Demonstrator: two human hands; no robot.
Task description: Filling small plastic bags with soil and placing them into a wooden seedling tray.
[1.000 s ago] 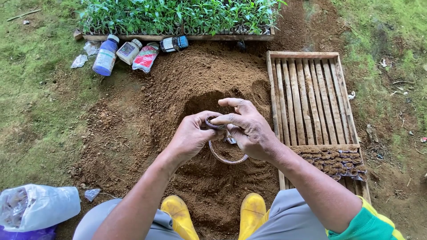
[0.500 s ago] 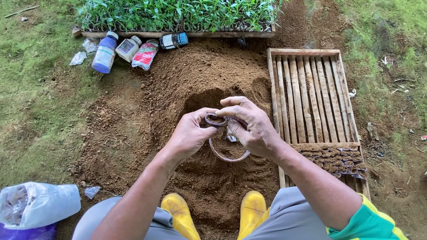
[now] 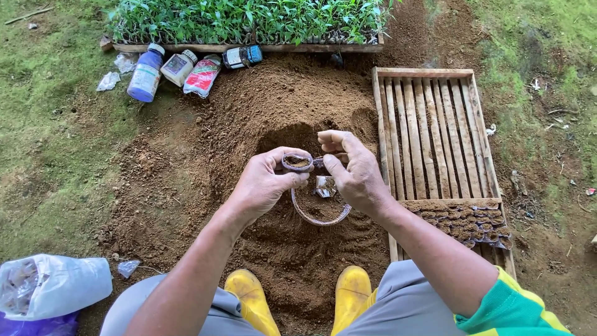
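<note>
My left hand [image 3: 264, 183] grips a small round pot [image 3: 297, 163] filled with brown soil, its open top facing up. My right hand [image 3: 354, 171] hovers just right of it, fingers curled, thumb and fingertips touching the pot's rim. Both hands are above a soil mound [image 3: 280, 118]. Below the hands a round bowl [image 3: 320, 208] sits sunk in the soil, with a small scrap inside it.
A wooden slatted crate [image 3: 429, 130] lies to the right, its near end holding several filled pots [image 3: 466, 221]. A seedling tray [image 3: 249, 22] runs along the top, with bottles [image 3: 146, 74] and a packet [image 3: 202, 74] before it. A white bag [image 3: 53, 286] lies lower left. Yellow boots [image 3: 252, 302] are at the bottom.
The hands have drawn slightly apart, and the small soil-filled pot now shows clearly in the left hand's fingers. The right fingers have lifted off its top.
</note>
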